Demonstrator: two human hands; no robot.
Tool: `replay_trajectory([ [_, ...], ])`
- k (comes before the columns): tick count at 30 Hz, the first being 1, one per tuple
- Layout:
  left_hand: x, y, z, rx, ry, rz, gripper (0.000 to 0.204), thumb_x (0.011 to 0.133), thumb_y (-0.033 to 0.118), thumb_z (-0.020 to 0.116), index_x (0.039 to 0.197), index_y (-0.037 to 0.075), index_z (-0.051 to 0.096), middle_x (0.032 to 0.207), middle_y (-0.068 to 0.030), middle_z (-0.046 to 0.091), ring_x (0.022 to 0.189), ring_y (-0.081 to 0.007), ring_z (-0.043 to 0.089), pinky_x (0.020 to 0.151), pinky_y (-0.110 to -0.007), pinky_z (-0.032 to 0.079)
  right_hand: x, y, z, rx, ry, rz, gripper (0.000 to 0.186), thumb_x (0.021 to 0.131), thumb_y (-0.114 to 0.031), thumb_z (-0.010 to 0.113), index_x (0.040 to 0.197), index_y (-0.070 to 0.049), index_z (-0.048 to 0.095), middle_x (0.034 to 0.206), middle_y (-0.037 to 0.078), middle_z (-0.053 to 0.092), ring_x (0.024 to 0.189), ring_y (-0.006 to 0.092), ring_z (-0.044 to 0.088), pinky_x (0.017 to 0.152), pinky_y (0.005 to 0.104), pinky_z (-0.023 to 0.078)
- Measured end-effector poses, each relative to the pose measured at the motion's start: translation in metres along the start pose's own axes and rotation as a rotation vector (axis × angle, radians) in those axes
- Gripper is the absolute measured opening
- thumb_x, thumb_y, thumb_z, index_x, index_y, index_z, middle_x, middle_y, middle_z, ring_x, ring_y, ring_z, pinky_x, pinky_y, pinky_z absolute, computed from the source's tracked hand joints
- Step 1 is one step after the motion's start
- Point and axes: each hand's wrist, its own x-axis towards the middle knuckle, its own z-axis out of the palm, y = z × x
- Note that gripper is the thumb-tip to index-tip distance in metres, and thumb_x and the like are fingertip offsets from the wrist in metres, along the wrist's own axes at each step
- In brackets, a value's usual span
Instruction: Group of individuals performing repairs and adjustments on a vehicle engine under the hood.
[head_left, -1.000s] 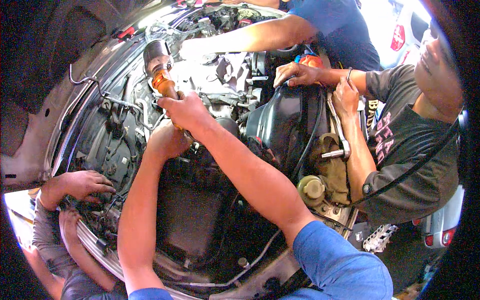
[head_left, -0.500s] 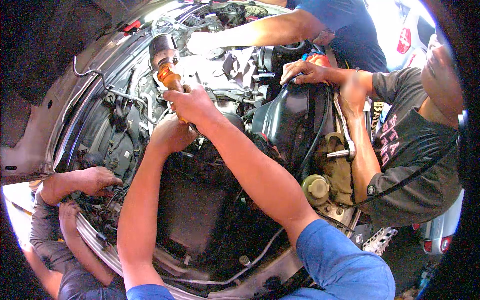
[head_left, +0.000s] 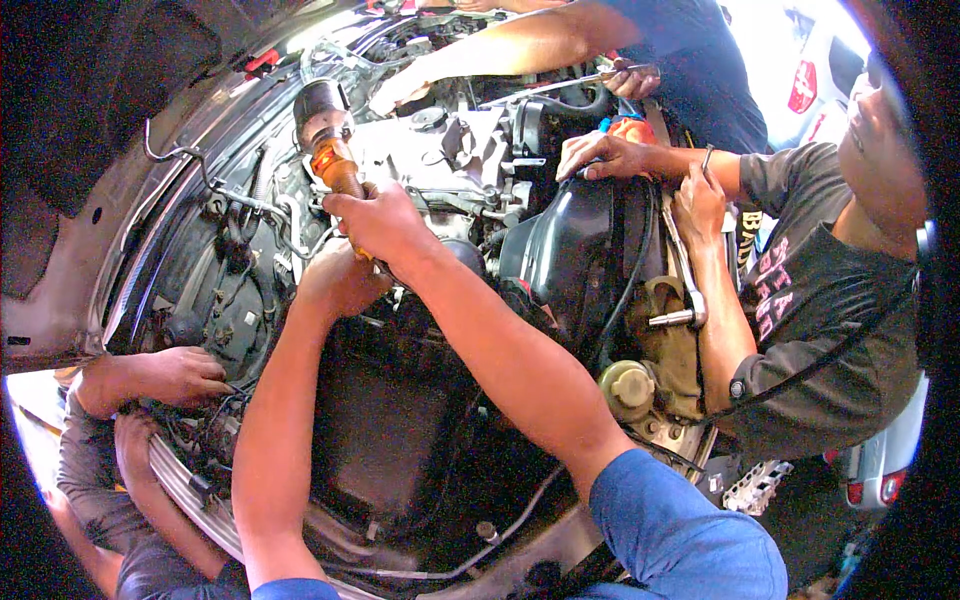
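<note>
While the right hand (head_left: 388, 226) grips the orange tool (head_left: 334, 160), its long axis aims at eleven o'clock; the left hand (head_left: 338, 278) sits toward seven, grip hidden.

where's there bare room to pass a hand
Likely the dark panel between left forearm and right forearm. The black cover also looks mostly bare, below a co-worker's hand. Crowded: around the tool, by left hand and right hand.

Pink lettering (head_left: 776, 288) crosses the dark shirt (head_left: 830, 375) at right; yellowish letters (head_left: 750, 236) show just left of it, their backing unclear.
</note>
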Motion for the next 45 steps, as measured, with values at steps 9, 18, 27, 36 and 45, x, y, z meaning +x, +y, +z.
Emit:
replay_trajectory([
  [9, -0.001, 0.011, -0.011, 0.136, -0.100, 0.036, 0.031, 0.088, 0.028, 0.053, 0.107, 0.009, 0.066, 0.107, -0.0188, 0.069, 0.101, -0.0368, 0.065, 0.091, -0.048, 0.050, 0.008, 0.011, 0.000, -0.068, 0.069, -0.039, 0.046, 0.077, -0.039, 0.071, 0.094, 0.004, 0.067, 0.078, 0.020, 0.068, 0.074, 0.0306, 0.068, 0.069, 0.0419, 0.052],
  [18, -0.005, 0.009, -0.008, -0.038, 0.041, 0.008, 0.040, 0.086, 0.037, 0.059, 0.117, 0.010, 0.064, 0.118, -0.0169, 0.066, 0.114, -0.0356, 0.059, 0.099, -0.046, 0.045, -0.003, -0.002, -0.004, -0.034, -0.006, 0.000, 0.037, 0.083, -0.028, 0.069, 0.103, 0.003, 0.066, 0.076, 0.005, 0.062, 0.065, 0.0124, 0.057, 0.057, 0.0299, 0.046],
  [27, 0.000, 0.000, 0.004, -0.060, 0.064, 0.028, 0.037, 0.082, 0.029, 0.064, 0.107, 0.003, 0.065, 0.104, -0.0227, 0.068, 0.099, -0.0386, 0.065, 0.085, -0.048, 0.053, 0.001, 0.001, -0.002, -0.060, -0.002, -0.009, 0.039, 0.084, -0.030, 0.069, 0.105, 0.003, 0.066, 0.075, 0.004, 0.062, 0.064, 0.0122, 0.056, 0.057, 0.0301, 0.046],
  [36, -0.004, 0.010, -0.006, -0.087, 0.066, -0.017, 0.039, 0.081, 0.031, 0.064, 0.109, 0.003, 0.064, 0.107, -0.0227, 0.068, 0.099, -0.0388, 0.065, 0.085, -0.047, 0.053, 0.002, 0.002, -0.002, -0.092, 0.005, 0.004, 0.037, 0.084, -0.031, 0.069, 0.101, 0.002, 0.066, 0.075, 0.004, 0.062, 0.063, 0.0129, 0.056, 0.059, 0.0311, 0.045],
  [45, -0.005, 0.012, -0.009, -0.093, 0.045, -0.051, 0.038, 0.084, 0.033, 0.062, 0.114, 0.010, 0.064, 0.115, -0.0199, 0.066, 0.111, -0.0380, 0.060, 0.096, -0.048, 0.047, 0.003, 0.005, -0.002, -0.023, -0.011, -0.034, 0.036, 0.084, -0.030, 0.069, 0.103, 0.001, 0.065, 0.074, 0.003, 0.060, 0.062, 0.0111, 0.054, 0.056, 0.0295, 0.045],
])
